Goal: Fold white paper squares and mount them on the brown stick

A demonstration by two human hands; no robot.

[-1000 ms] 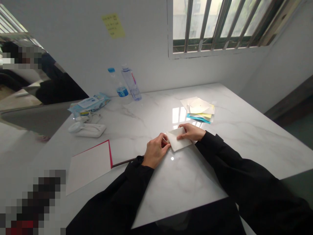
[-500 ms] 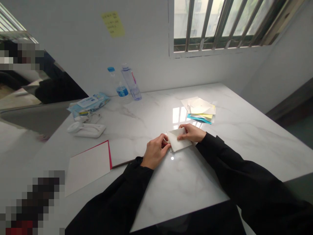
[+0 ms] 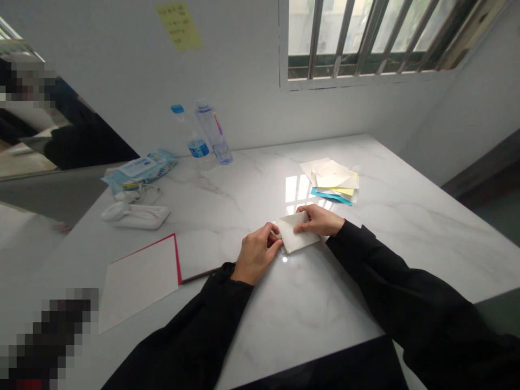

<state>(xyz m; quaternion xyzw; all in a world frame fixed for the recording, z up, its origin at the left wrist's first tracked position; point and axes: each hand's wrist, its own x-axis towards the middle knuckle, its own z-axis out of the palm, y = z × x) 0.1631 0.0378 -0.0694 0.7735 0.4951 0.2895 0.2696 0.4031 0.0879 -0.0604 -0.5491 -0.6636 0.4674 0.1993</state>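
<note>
Low over the table's middle, a small cream paper envelope (image 3: 298,238) is held between both hands. My right hand (image 3: 322,221) pinches its right part, thumb on top and fingers behind. At its left edge, my left hand (image 3: 258,250) is closed, thumb and fingertips gripping the paper there. Something pale shows beneath the envelope's left side; I cannot make out whether it is another sheet. Beyond my right hand lies a loose pile of cream, yellow and blue paper pieces (image 3: 333,174), some looking like envelopes.
Two plastic bottles, one blue-capped (image 3: 197,146) and one clear (image 3: 221,149), stand against the wall. Left of them are a wipes pack (image 3: 142,167) and a white device (image 3: 138,215). A red-edged white board (image 3: 140,279) lies at the left. A yellow note (image 3: 180,26) hangs on the wall.
The view has shifted slightly, so the items at the left sit a little further left in the picture. Both hands keep their grip on the envelope with almost no movement.
</note>
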